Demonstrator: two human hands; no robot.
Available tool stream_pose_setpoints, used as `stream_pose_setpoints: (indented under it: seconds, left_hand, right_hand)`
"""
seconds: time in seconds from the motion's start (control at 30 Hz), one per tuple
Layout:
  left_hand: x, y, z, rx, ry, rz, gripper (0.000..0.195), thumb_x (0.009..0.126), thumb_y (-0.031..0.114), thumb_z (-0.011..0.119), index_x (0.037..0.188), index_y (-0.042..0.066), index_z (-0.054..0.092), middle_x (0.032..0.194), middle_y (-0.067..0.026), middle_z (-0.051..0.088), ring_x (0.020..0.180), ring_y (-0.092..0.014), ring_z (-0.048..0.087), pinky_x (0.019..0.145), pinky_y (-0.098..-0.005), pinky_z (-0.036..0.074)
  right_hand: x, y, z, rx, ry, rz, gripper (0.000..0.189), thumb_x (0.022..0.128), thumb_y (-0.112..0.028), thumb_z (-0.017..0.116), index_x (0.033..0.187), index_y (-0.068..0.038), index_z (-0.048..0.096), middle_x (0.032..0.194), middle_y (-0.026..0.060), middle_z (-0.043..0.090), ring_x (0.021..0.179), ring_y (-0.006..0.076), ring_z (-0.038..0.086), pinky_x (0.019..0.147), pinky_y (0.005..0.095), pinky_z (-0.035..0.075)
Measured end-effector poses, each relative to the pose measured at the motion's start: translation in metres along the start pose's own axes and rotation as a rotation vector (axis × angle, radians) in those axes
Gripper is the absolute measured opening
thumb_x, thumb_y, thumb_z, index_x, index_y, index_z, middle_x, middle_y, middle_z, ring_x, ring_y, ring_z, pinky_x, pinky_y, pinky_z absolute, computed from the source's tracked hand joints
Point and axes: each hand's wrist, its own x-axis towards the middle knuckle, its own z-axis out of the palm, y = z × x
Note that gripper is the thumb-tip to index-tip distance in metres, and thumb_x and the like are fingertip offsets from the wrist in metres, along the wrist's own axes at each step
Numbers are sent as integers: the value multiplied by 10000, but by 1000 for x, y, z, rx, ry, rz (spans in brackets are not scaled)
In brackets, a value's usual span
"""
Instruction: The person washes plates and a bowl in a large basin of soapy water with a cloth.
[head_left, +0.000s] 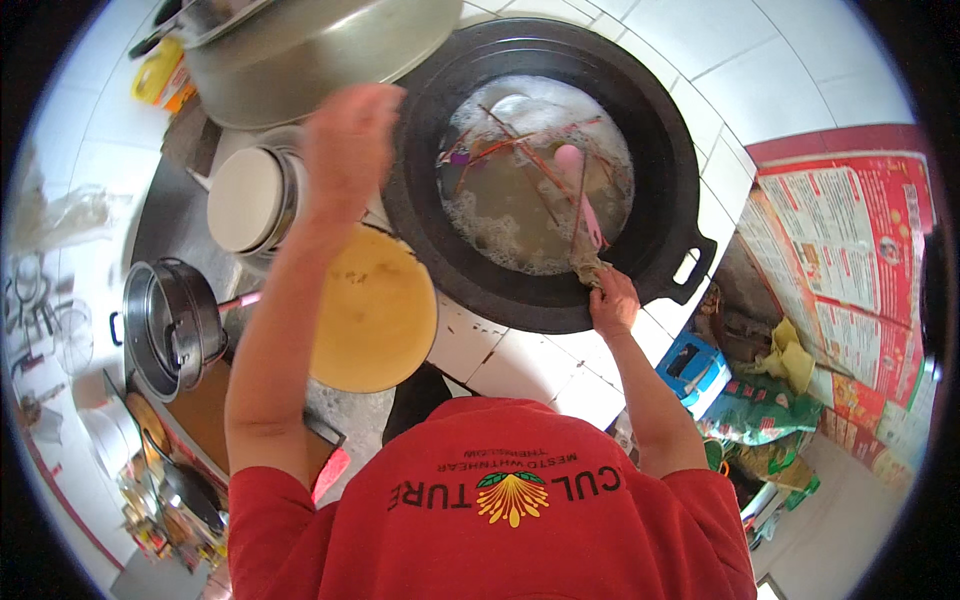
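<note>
My right hand (616, 301) is closed on a wet brownish cloth (587, 267) at the near rim of a large black wok (660, 150). A thin stick, probably a chopstick, rises from the cloth over the water. Cloudy, foamy water (510, 202) fills the wok's bottom, with several reddish-brown chopsticks (536, 161) and a pink spoon (568, 159) in it. My left hand (354, 139), blurred, is raised left of the wok, above the stacked bowls and a round yellow board or lid (375, 322). Whether it holds anything is unclear.
A large metal basin (300, 67) stands at the upper left, beside a yellow bottle (163, 75). Stacked pale bowls (246, 200) and a steel pot (171, 326) are at left. A blue container (691, 367) and a green bag (761, 409) lie right of the tiled stove edge (525, 360).
</note>
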Motion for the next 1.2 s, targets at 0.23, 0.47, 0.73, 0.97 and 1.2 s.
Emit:
stream_pose_setpoints:
  seconds: [0.23,0.47,0.73,0.97,1.2]
  left_hand:
    - [-39,30,232,170,-658,6,285,903,231,435,835,5,595,847,-219,618,797,-416,594,714,-515,463]
    - [-156,-88,285,844,-882,-308,658,857,348,560,1397,90,289,1460,-175,214,1369,-337,157,1067,-531,212]
    - [-47,-117,337,493,-215,-396,804,784,417,646,1374,17,274,1451,-220,209,1342,-366,214,1029,-559,260]
    - [-88,-46,416,484,-439,-618,928,712,411,729,1376,-1,228,1404,-225,264,1306,-404,247,1004,-514,333]
    - [-202,1,410,33,-693,-430,565,871,245,548,1325,-4,323,1216,-242,450,1055,-405,520,826,-476,456]
  right_hand:
    - [-1,1,-3,64,27,11,327,699,-97,600,1026,-111,592,1096,120,590,1053,306,536,896,425,444]
    - [0,6,-2,112,61,0,324,690,-86,603,1013,-87,585,1080,119,587,1031,318,542,858,428,457]
    - [4,6,-9,153,31,24,383,661,-70,633,1040,-91,590,1102,117,583,1040,328,545,866,427,457]
    - [8,11,-12,131,5,34,352,662,-73,622,1013,-85,597,1081,120,586,1027,323,552,844,424,469]
    - [8,9,-11,143,70,23,323,659,-53,599,979,-80,621,1046,120,599,1002,318,564,844,415,467]
